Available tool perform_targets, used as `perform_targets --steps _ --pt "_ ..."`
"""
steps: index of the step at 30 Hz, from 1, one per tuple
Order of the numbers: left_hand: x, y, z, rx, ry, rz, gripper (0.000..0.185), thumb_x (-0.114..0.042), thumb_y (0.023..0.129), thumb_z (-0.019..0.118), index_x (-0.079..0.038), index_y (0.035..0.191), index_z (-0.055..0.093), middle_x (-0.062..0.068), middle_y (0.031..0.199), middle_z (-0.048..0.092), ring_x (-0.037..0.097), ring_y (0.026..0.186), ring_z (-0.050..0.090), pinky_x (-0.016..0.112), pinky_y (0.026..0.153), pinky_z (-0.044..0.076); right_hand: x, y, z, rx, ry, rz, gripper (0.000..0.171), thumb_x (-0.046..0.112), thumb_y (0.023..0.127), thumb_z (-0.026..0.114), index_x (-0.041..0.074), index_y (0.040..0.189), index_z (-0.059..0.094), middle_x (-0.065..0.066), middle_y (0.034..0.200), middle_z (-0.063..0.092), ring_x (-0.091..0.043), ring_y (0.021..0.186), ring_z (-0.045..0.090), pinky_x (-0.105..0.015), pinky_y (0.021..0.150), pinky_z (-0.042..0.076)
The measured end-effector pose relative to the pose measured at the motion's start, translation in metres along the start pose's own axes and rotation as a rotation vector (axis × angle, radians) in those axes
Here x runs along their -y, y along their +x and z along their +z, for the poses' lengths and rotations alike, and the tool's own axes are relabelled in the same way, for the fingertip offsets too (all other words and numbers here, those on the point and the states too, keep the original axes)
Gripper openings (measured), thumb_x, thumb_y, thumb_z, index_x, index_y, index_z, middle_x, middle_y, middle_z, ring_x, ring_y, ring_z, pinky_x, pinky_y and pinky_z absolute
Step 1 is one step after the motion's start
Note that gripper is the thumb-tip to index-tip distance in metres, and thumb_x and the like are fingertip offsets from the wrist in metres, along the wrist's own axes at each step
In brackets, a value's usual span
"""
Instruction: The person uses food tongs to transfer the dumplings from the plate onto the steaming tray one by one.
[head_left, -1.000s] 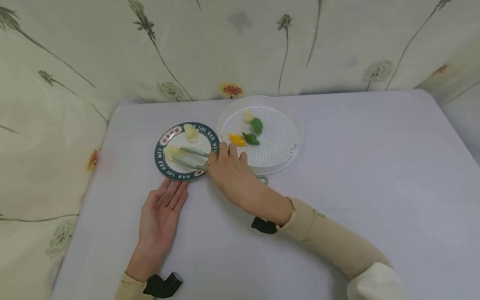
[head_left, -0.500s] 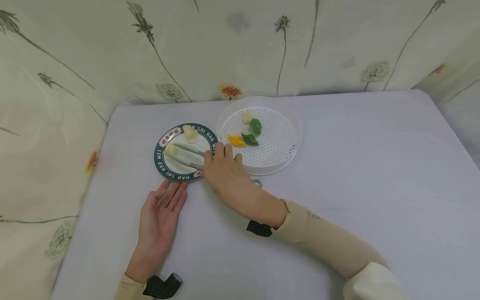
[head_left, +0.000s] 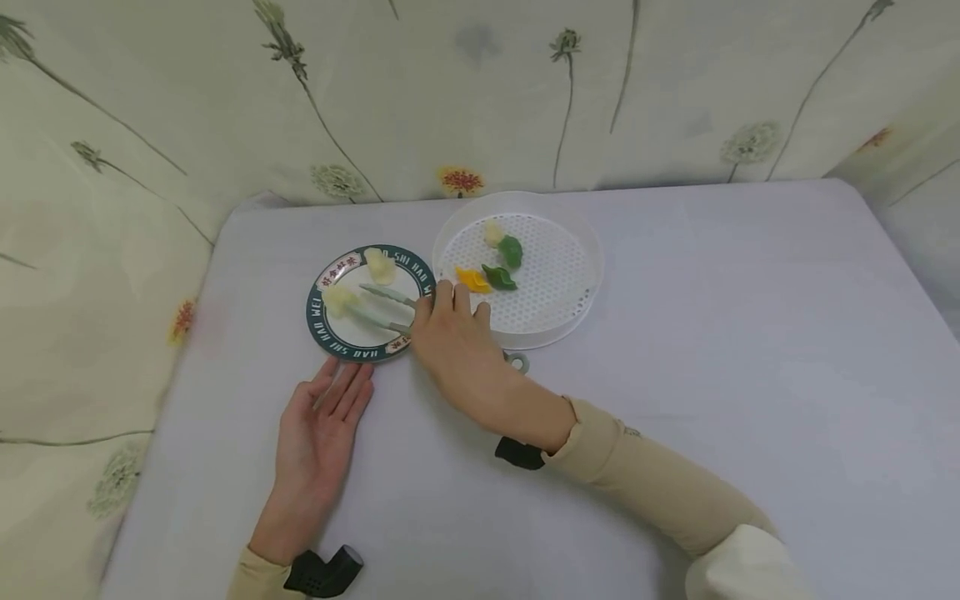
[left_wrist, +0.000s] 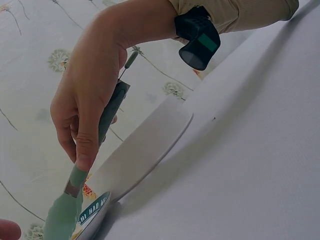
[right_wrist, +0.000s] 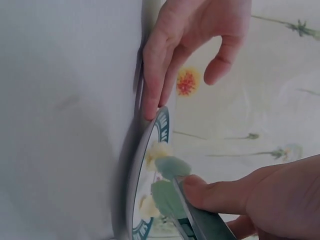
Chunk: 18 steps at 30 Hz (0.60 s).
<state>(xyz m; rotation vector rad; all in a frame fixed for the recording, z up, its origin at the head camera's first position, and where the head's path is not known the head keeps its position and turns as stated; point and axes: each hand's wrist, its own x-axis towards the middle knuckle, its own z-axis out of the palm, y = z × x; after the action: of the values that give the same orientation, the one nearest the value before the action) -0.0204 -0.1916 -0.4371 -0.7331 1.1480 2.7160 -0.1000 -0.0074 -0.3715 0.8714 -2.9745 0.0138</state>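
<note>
My right hand grips green-tipped tongs, whose tips stand apart low over a plate with a dark green lettered rim. One tip lies right at a pale dumpling-shaped piece on the plate's left side; the other is raised off it. A second pale dumpling-shaped piece lies near the plate's far rim. In the right wrist view both tongs tips overlap the plate. My left hand is palm up with fingers extended, fingertips at the plate's near rim.
A white perforated round tray stands just right of the plate. It holds a pale piece, a green piece, a dark green piece and an orange piece. Flower-patterned cloth hangs behind the table.
The tongs' tips were around the left pale piece and have spread wider, drawing slightly right of it. That piece sits slightly left of where it was a second ago. My left hand stays put.
</note>
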Motion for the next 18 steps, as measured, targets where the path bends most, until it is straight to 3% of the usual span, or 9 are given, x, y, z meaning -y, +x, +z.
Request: perform_targets --steps 4,11,18 --pt "0.000 -0.001 0.000 -0.009 -0.002 -0.001 0.063 -0.021 0.113 0.035 -0.016 0.173 0.016 0.013 0.177 0.024 0.021 0.162 0.038 0.029 0.135 0.037 -0.003 0.002 -0.001 0.001 0.046 -0.026 0.018 0.006 0.107 0.060 -0.006 0.120 0.065 -0.020 0.111 0.059 -0.032 0.101 0.054 -0.040 0.071 0.058" --pt "0.001 -0.002 -0.001 -0.012 -0.007 -0.009 0.062 -0.021 0.114 0.035 -0.016 0.173 0.016 0.012 0.177 0.025 0.021 0.162 0.037 0.029 0.135 0.036 0.000 0.007 0.001 -0.013 0.106 -0.032 0.038 0.031 0.109 0.064 -0.005 0.120 0.065 -0.020 0.111 0.059 -0.032 0.101 0.056 -0.041 0.071 0.060" --pt "-0.001 -0.001 -0.001 0.000 -0.002 -0.001 0.064 -0.020 0.113 0.035 -0.015 0.173 0.015 0.014 0.177 0.024 0.022 0.163 0.037 0.029 0.135 0.036 0.004 0.014 0.003 0.003 0.146 -0.032 0.044 0.036 0.106 0.066 -0.006 0.120 0.065 -0.020 0.111 0.060 -0.033 0.102 0.057 -0.042 0.072 0.061"
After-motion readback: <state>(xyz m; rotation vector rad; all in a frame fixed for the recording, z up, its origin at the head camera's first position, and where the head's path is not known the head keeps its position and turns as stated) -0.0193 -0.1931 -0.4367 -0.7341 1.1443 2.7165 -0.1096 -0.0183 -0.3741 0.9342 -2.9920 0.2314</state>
